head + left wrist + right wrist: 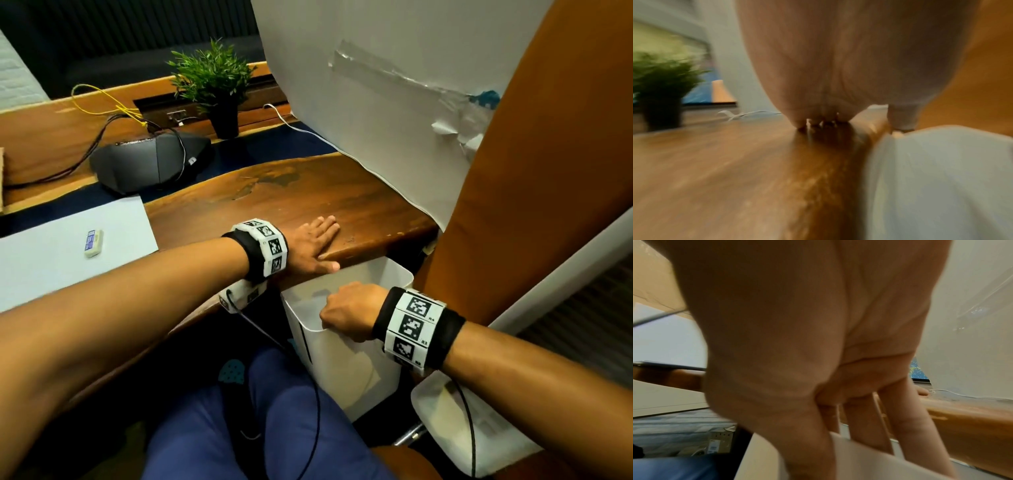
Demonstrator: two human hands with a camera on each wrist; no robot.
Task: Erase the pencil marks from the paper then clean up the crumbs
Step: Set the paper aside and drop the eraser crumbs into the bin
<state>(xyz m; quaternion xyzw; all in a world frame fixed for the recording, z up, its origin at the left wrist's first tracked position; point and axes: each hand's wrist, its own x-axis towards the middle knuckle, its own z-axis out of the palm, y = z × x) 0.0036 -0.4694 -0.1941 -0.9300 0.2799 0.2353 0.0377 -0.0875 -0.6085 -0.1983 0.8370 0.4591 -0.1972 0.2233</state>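
A white sheet of paper (68, 253) lies on the wooden table (342, 195) at the left, with a white eraser in a blue sleeve (93, 242) resting on it. My left hand (317, 246) lies flat with straight fingers at the table's near edge, just above a white bin (349, 363). My right hand (349, 313) grips the bin's near rim (869, 454), thumb outside and fingers (916, 418) inside, holding the bin under the table edge. In the left wrist view the left hand (828, 120) presses the wood beside the bin (941, 178). Crumbs are too small to make out.
A potted green plant (215, 85) and a dark speaker unit (150, 161) with cables stand at the back of the table. A large white board (394, 85) leans at the right beside a brown chair back (548, 171). My blue-clad legs (257, 428) are below.
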